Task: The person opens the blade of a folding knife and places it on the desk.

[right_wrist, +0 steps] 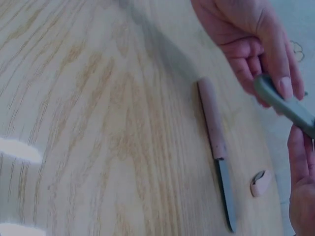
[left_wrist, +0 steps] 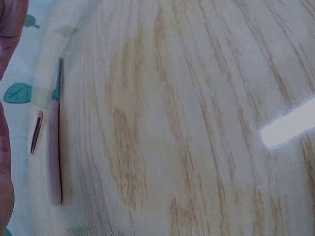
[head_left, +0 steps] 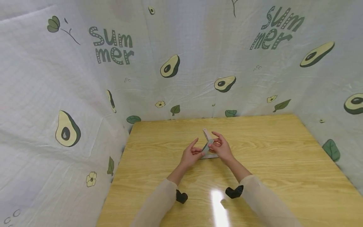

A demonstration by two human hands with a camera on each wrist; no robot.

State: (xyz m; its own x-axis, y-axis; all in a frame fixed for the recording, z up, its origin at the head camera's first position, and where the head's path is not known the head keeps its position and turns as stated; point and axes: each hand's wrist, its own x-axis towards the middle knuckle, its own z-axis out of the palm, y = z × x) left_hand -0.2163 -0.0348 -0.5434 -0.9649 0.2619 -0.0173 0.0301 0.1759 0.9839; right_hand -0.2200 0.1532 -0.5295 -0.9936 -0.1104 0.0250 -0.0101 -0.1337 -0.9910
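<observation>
Slim grey-green round-ended strip (right_wrist: 298, 113) held above yellowish wood-grain table (head_left: 158, 135) — left hand (head_left: 191, 155) pinches one end between thumb and fingers, right hand (head_left: 222, 149) pinches toward other. Knife with pink handle and dark blade (right_wrist: 214, 125) lies flat on table, nearer person than strip. Small pink slotted piece (right_wrist: 261, 185) beyond knife — cannot tell if joined to strip.

Green tool (right_wrist: 291, 110), pink knife handle (right_wrist: 212, 120), avocado-print cloth (head_left: 198, 56)

Fingers (right_wrist: 285, 86) pinching green piece (right_wrist: 290, 107), pink-handled knife (right_wrist: 216, 140) on wooden table (right_wrist: 98, 123)
</observation>
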